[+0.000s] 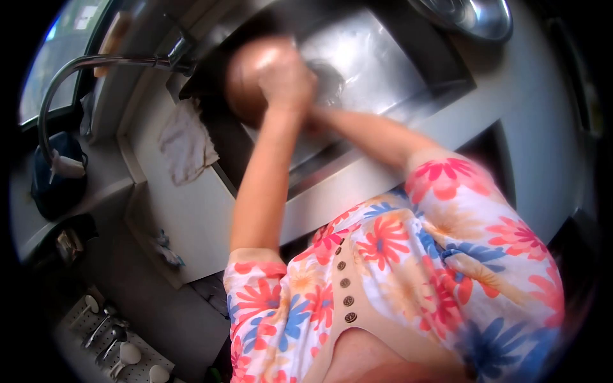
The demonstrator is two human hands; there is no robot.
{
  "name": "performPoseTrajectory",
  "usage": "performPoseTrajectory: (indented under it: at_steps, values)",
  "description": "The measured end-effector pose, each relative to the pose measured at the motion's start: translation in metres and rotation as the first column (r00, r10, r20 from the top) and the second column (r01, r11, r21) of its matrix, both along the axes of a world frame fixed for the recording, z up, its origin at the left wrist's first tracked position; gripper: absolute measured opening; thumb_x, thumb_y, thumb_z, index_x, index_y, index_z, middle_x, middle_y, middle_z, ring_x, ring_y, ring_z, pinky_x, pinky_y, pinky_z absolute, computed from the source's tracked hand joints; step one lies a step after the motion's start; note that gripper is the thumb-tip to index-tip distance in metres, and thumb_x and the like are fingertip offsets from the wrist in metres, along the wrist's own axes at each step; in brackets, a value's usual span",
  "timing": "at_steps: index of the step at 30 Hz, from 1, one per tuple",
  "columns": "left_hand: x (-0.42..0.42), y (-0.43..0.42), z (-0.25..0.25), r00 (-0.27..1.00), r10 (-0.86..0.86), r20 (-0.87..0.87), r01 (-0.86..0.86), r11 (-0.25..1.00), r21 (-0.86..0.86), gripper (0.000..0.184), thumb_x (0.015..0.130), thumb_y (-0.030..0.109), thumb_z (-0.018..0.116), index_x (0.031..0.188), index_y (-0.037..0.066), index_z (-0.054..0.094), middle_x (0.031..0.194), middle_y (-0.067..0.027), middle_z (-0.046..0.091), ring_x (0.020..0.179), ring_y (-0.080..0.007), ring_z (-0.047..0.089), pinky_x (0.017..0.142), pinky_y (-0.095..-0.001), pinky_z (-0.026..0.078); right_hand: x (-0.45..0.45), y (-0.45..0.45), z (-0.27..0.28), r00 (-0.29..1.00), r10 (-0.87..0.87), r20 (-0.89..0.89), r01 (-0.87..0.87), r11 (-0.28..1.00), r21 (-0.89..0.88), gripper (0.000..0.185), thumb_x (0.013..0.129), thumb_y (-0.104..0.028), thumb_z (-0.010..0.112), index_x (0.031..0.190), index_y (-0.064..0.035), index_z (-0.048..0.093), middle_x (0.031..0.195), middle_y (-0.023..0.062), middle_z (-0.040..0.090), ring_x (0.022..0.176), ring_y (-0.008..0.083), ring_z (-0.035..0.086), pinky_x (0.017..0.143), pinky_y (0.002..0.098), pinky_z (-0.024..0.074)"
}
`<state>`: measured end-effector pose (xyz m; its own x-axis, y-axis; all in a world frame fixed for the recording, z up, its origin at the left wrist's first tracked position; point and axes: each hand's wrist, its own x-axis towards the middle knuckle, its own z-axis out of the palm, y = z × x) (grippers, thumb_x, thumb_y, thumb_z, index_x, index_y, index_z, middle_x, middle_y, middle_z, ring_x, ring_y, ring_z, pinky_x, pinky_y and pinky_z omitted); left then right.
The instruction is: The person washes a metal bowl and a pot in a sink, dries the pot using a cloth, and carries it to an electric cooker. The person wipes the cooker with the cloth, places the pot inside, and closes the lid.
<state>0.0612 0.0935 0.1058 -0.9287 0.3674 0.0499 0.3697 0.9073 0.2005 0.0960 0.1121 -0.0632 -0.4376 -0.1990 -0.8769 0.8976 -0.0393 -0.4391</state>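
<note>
A round, shiny reddish-brown vessel [246,80], which looks like a bowl or pot, is over the left part of the metal sink [364,54]. My left hand [288,80] lies against it in a closed, fist-like shape. Motion smears the fingers, and whatever they may hold is hidden. My right hand [314,122] reaches in from the right, low beside the vessel. The left wrist covers most of it, so its fingers do not show. A drain [327,83] is blurred just right of the left hand.
A curved faucet [105,60] arches on the left, away from the basin. A crumpled pale cloth [186,142] lies on the counter by the sink's left edge. At the upper right sits a metal bowl [472,18]. Several utensils [112,335] are at the lower left.
</note>
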Motion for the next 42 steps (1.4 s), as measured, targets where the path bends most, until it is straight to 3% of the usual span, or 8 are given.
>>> performPoseTrajectory:
  at_steps: [9,17,25,29,31,32,35,42]
  values:
    - [0.031,0.061,0.007,0.944,-0.301,0.138,0.319,0.938,-0.137,0.014,0.071,0.005,0.053,0.083,-0.001,0.053,0.073,-0.0184,0.063,0.072,-0.0321,0.064,0.063,-0.0397,0.051,0.005,0.012,0.008,0.999,-0.003,-0.037,0.001,1.000,-0.028,0.013,0.082,-0.017,0.050,0.073,-0.0103,0.054,0.058,0.0031,0.053,0.048,0.0151,0.050,0.037,0.0283,0.0376]
    - [0.023,0.025,0.034,0.975,-0.221,-0.034,0.216,0.970,-0.114,0.011,0.071,0.005,0.052,0.081,0.002,0.051,0.069,-0.0157,0.062,0.066,-0.0338,0.062,0.057,-0.0429,0.049,0.009,0.001,0.033,0.991,-0.032,-0.128,0.015,0.991,-0.134,0.012,0.083,-0.020,0.051,0.076,-0.0105,0.054,0.059,0.0028,0.053,0.049,0.0144,0.050,0.037,0.0273,0.0363]
    - [0.054,-0.028,0.094,0.969,-0.205,-0.139,0.192,0.976,-0.102,0.038,0.069,0.007,0.056,0.107,0.007,0.053,0.075,-0.0092,0.063,0.067,-0.0263,0.062,0.059,-0.0370,0.049,0.017,-0.025,0.100,0.954,-0.173,-0.246,0.057,0.907,-0.418,0.012,0.084,-0.022,0.052,0.080,-0.0107,0.054,0.061,0.0025,0.054,0.049,0.0137,0.050,0.037,0.0263,0.0349]
    - [0.061,-0.064,0.118,0.951,-0.213,-0.225,0.250,0.957,0.146,0.041,0.071,0.002,0.057,0.111,0.005,0.054,0.082,-0.0108,0.063,0.066,-0.0225,0.062,0.062,-0.0310,0.048,0.025,-0.038,0.114,0.928,-0.318,-0.195,0.161,0.812,-0.560,0.013,0.084,-0.023,0.052,0.082,-0.0108,0.054,0.061,0.0024,0.054,0.050,0.0134,0.050,0.038,0.0258,0.0342]
    - [0.063,-0.094,0.135,0.986,-0.124,-0.113,0.159,0.908,0.387,0.041,0.075,-0.002,0.059,0.115,-0.001,0.052,0.083,-0.0045,0.063,0.073,-0.0068,0.058,0.066,-0.0197,0.046,0.030,-0.045,0.114,0.886,-0.453,-0.095,0.286,0.696,-0.658,0.014,0.083,-0.021,0.056,0.089,-0.0083,0.055,0.064,0.0030,0.056,0.049,0.0126,0.052,0.036,0.0229,0.0343]
    - [0.062,-0.108,0.138,0.991,-0.090,-0.098,0.129,0.834,0.537,0.040,0.076,-0.001,0.060,0.115,-0.003,0.052,0.084,-0.0045,0.062,0.073,-0.0068,0.058,0.067,-0.0191,0.046,0.035,-0.030,0.121,0.926,-0.370,-0.073,0.272,0.789,-0.551,0.015,0.081,-0.015,0.059,0.092,-0.0062,0.057,0.069,0.0058,0.060,0.051,0.0153,0.056,0.035,0.0208,0.0358]
    - [0.068,-0.145,0.155,0.997,0.043,0.071,-0.083,0.580,0.810,0.038,0.077,0.006,0.061,0.113,-0.004,0.053,0.086,-0.0084,0.062,0.077,-0.0130,0.060,0.068,-0.0225,0.048,0.052,0.000,0.151,0.926,-0.333,0.177,0.349,0.581,-0.735,0.014,0.077,-0.010,0.061,0.089,-0.0024,0.057,0.072,0.0091,0.061,0.053,0.0194,0.060,0.034,0.0208,0.0384]
    - [0.091,-0.202,0.149,0.944,0.130,0.303,-0.329,0.329,0.885,0.043,0.074,0.002,0.063,0.113,-0.007,0.050,0.084,-0.0073,0.061,0.073,-0.0105,0.060,0.069,-0.0198,0.048,0.079,-0.008,0.177,0.959,-0.278,-0.044,0.203,0.791,-0.577,0.011,0.076,-0.003,0.054,0.079,0.0077,0.053,0.071,0.0171,0.060,0.057,0.0265,0.064,0.032,0.0240,0.0418]
